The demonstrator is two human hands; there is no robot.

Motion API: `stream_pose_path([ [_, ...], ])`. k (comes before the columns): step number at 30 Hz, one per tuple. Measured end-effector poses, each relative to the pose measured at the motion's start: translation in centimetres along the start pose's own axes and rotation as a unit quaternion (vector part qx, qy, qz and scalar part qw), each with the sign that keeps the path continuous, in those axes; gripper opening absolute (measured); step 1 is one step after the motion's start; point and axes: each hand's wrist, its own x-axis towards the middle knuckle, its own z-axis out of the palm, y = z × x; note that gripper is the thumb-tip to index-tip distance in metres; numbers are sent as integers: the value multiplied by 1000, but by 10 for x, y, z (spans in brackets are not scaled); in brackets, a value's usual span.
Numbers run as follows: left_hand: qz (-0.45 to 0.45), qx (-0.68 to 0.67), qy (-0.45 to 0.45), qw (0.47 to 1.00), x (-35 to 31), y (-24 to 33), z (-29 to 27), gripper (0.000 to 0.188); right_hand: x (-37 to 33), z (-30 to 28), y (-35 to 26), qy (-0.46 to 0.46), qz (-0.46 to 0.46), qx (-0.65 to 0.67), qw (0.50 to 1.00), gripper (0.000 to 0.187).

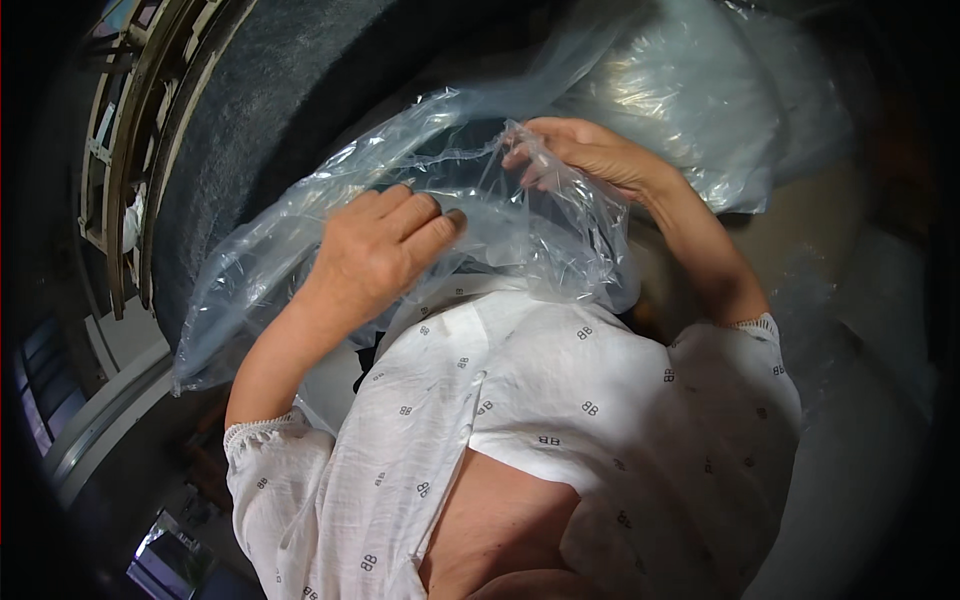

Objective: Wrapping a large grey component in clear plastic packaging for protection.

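Observation:
A large clear plastic bag (270, 240) spreads in loose, shiny folds in front of my body. My left hand (385, 250) is closed at the bag's near side, its fingers curled with the thumb pressed to them on the film. Farther off and to the right, my right hand (590, 155) has bent fingers around a gathered edge of the same bag. Between the hands the film is pulled up into creases, and part of it hangs down below my right hand. The fingertips of my right hand are partly behind the film.
More clear plastic bags (690, 110) lie in a pile at the far right. A dark grey surface (280, 100) stretches behind the bag at the left. Beyond it stands a curved-looking frame with slats (125, 170). A pale rail (110, 415) runs at the left.

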Motion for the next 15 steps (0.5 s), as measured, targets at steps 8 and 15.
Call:
stream_pose_path([
  [8,-237,-194,25,952,44,-16,-13,27,4,7,-16,74,-117,-105,985,28],
  [15,-225,-246,133,933,65,-23,51,22,-12,15,-25,85,-140,-93,982,34],
])
